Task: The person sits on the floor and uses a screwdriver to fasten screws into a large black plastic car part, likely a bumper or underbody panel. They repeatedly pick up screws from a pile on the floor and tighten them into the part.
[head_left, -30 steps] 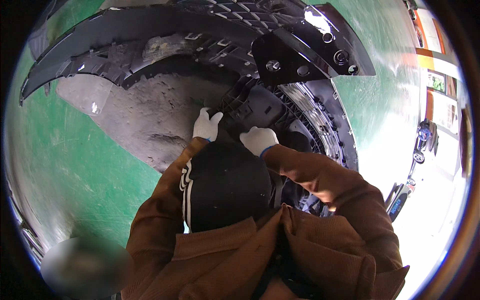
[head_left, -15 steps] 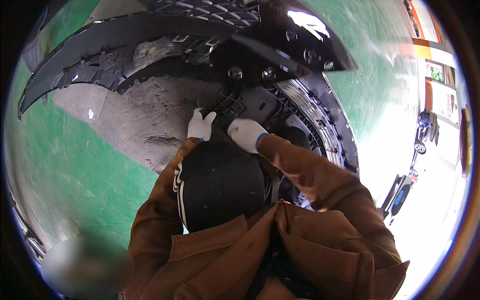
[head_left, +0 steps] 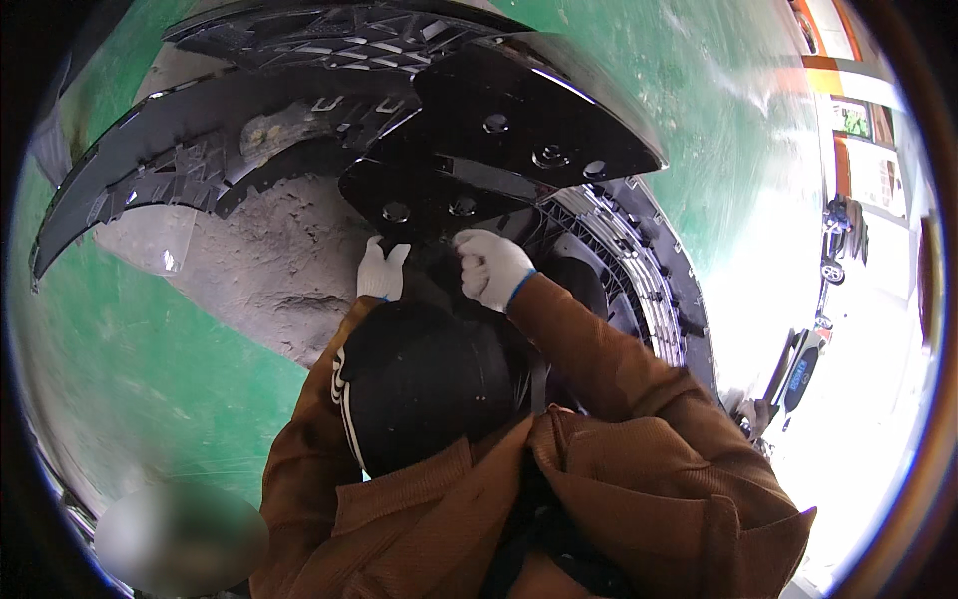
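Note:
A big glossy black car-bumper panel (head_left: 449,110) with several round holes hangs over dark ribbed plastic parts, its near edge by my gloves. My left hand (head_left: 381,272), in a white knit glove, has thumb and fingers at that edge; its fingertips are partly hidden, and it appears to grip the panel. Just right of it, my right hand (head_left: 493,270) is closed, fingers curled, beside the same edge. Whatever it holds is too small or hidden to tell. Beyond the right hand curves a grille with bright slats (head_left: 639,275).
A long curved black bumper piece (head_left: 130,165) arches across the far left. Under it lies a grey, crumpled sheet (head_left: 269,250) on the green floor (head_left: 190,369). My black-clad knee (head_left: 424,379) is close below the hands. A blurred oval (head_left: 180,539) covers the lower left corner.
The holed black panel has come nearer to my hands and shifted left. My left hand has moved slightly left and nearer; the right hand has turned, showing its curled fingers.

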Demonstrator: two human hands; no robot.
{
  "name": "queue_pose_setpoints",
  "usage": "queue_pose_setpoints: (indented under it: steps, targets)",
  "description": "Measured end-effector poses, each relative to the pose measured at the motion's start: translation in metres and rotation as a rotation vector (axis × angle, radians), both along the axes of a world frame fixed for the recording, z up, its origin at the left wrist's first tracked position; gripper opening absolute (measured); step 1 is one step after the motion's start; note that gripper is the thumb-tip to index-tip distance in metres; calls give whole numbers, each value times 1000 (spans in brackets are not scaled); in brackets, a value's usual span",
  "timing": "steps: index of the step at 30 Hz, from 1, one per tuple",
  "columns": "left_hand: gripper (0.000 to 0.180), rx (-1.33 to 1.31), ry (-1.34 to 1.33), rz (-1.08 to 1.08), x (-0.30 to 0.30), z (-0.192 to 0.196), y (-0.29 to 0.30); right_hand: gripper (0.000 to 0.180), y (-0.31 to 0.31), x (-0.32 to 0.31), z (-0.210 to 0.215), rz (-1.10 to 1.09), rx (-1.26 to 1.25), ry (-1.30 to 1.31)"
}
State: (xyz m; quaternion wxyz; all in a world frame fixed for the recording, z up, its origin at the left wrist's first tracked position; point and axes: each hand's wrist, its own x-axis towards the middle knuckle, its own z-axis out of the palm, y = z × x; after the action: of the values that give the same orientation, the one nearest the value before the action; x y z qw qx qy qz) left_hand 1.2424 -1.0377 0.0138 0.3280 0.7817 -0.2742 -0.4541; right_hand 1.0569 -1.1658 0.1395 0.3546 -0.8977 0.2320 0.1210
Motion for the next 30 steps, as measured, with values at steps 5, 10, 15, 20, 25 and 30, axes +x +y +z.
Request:
queue_pose_setpoints:
  steps: [5,10,15,20,25,30]
  targets:
    - [53,-36,41,-24,3,-3,-1,15,-1,-3,21,-521,744,143]
    - [52,-10,23,-9,3,11,-4,22,13,6,22,-65,155,401]
    - [54,-22,40,-11,3,7,-2,10,-11,-17,-26,153,-43,-261]
    - [57,-51,113,3,7,1,1,8,-4,4,26,204,-181,231]
    - [60,-13,-16,-44,4,-6,-1,15,20,9,-6,-247,142,-37]
    - [55,-2,35,-36,5,5,-3,25,-20,-10,-13,184,-145,-172]
